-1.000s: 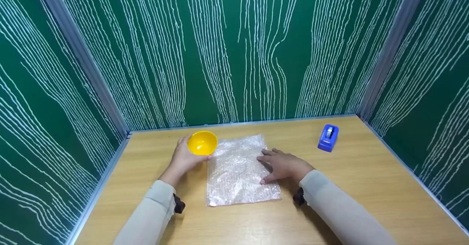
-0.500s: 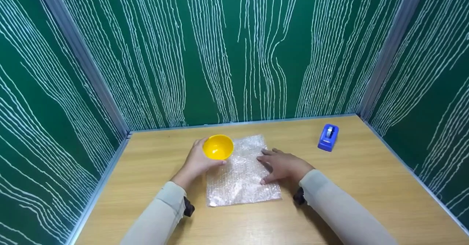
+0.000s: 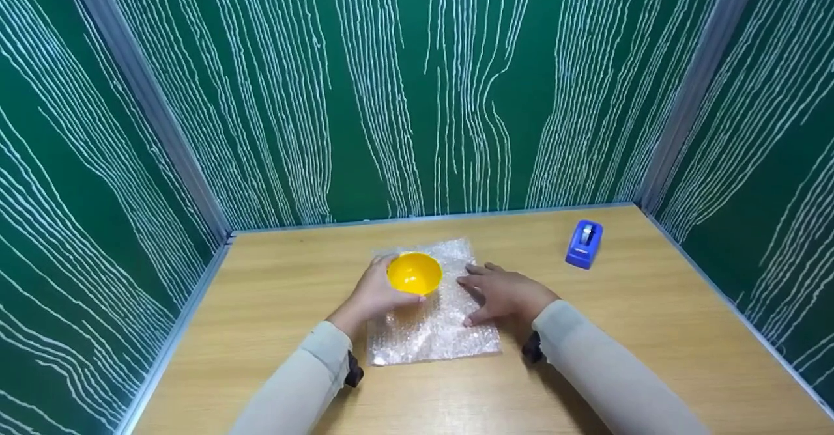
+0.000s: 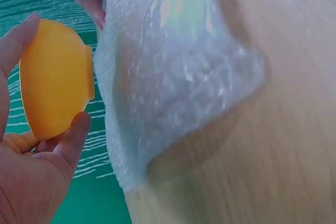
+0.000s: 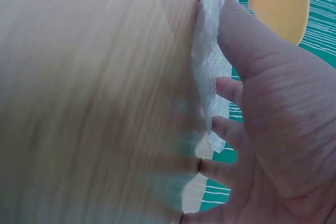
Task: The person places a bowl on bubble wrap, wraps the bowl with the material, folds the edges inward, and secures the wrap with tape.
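Observation:
A small yellow bowl (image 3: pixel 415 274) is in my left hand (image 3: pixel 378 290), gripped at its side between thumb and fingers with its mouth facing up. In the left wrist view the bowl (image 4: pixel 58 80) is seen side-on, its foot a little apart from the bubble wrap (image 4: pixel 163 72). That bubble wrap (image 3: pixel 436 337) lies on the table beneath the bowl. My right hand (image 3: pixel 505 294) rests its spread fingers on the right edge of the sheet. In the right wrist view, fingertips (image 5: pixel 226 127) of this hand touch the wrap and the tabletop.
A blue tape dispenser (image 3: pixel 584 245) stands at the back right of the wooden table (image 3: pixel 273 331). Green panels (image 3: pixel 417 96) with white wavy lines close off the back and both sides.
My left hand has carried the yellow bowl rightward and slightly nearer, from the sheet's left edge to over the bubble wrap. The right hand has stayed in place.

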Tool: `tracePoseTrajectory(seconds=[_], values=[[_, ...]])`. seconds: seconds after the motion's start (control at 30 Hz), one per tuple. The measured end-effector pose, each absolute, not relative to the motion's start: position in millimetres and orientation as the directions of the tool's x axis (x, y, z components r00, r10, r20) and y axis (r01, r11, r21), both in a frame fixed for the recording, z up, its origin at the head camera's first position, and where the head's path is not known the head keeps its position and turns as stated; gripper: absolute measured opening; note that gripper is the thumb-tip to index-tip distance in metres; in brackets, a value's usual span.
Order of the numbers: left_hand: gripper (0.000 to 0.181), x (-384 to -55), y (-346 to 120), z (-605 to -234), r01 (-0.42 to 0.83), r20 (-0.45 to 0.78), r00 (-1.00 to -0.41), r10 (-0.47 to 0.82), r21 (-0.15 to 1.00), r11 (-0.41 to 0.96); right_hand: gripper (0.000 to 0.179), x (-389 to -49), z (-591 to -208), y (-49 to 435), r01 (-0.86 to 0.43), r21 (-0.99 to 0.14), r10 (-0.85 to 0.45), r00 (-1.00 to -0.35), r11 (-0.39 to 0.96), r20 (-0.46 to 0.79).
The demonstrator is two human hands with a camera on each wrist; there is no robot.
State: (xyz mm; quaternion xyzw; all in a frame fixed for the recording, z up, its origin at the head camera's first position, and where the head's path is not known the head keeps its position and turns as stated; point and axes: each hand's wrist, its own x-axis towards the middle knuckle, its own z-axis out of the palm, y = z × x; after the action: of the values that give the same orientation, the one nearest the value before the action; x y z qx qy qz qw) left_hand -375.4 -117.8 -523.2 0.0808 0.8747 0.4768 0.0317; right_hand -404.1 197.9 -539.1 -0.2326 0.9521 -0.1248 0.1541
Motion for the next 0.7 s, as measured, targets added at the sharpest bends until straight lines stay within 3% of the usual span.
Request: tracePoseTrajectory(seconds=[0.23,0.7], values=[[0.116,-374.9,-109.0,-528.3,0.059,-0.033,-0.987,0.154,0.831,0.553,0.102,-402.4,-536.1,196.0,-0.389,-0.312,-0.468,-0.851,0.867,-0.238],[0.117,-371.6,-103.1,-537.8,0.074,-0.036,-0.981,0.188,0.837,0.543,0.1,-406.2,-539.3,193.5,-0.381,-0.294,-0.454,-0.858,0.876,-0.241]])
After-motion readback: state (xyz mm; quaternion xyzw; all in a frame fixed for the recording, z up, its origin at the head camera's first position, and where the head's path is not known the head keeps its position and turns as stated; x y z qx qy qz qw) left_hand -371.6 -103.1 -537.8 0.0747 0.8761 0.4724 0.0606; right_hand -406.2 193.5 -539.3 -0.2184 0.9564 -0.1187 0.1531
